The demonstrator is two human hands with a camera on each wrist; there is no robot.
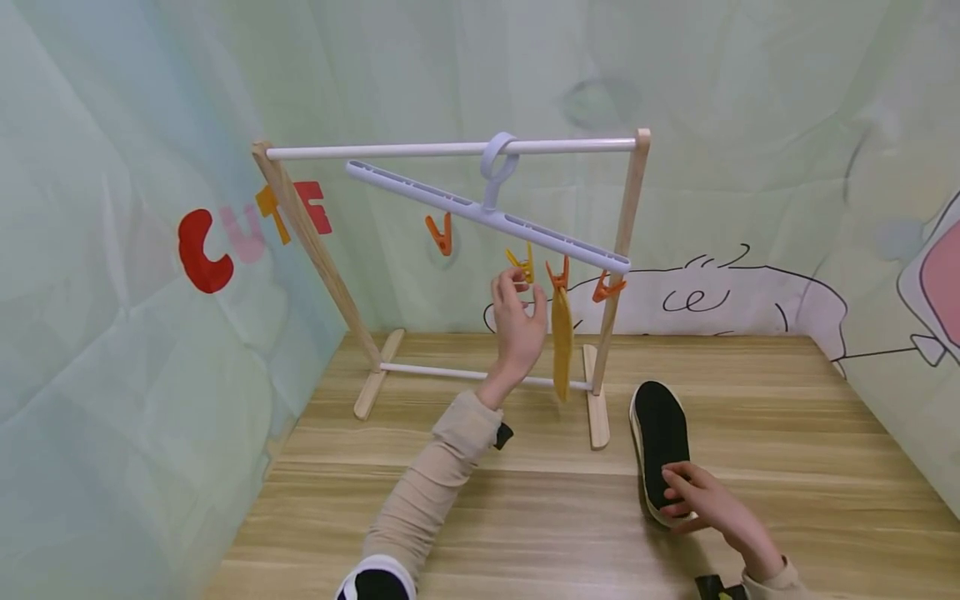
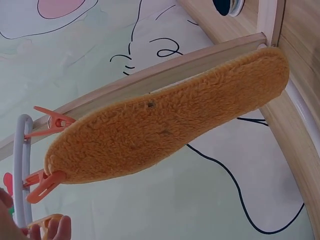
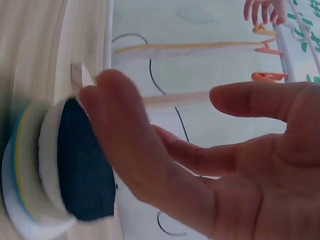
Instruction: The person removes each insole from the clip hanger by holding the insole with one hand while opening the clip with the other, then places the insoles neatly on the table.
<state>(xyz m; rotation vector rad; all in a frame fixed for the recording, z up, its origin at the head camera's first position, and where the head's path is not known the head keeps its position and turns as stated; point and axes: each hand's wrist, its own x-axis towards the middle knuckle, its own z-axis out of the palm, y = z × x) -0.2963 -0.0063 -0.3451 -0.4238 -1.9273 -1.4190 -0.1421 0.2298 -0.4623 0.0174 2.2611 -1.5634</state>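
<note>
A white clip hanger [image 1: 491,215] hangs tilted from the rod of a wooden rack [image 1: 626,208]. From it hang orange clips [image 1: 442,235] and one yellow clip [image 1: 528,263]. A fuzzy insole [image 2: 165,120], orange-brown in the left wrist view, hangs lengthwise from an orange clip [image 1: 558,275]. My left hand [image 1: 519,329] is raised beside the insole, loosely bent fingers close to the yellow clip; whether they touch it is unclear. Over the heel end of a black shoe [image 1: 660,425] with a pale edge hovers my right hand [image 1: 712,504], fingers loosely bent, holding nothing.
The rack stands on a wood-grain table [image 1: 525,500]. Behind it hangs a printed cloth backdrop [image 1: 750,167] with letters and line drawings. A black-and-white object [image 1: 378,579], partly cut off, shows at the bottom edge by my left sleeve.
</note>
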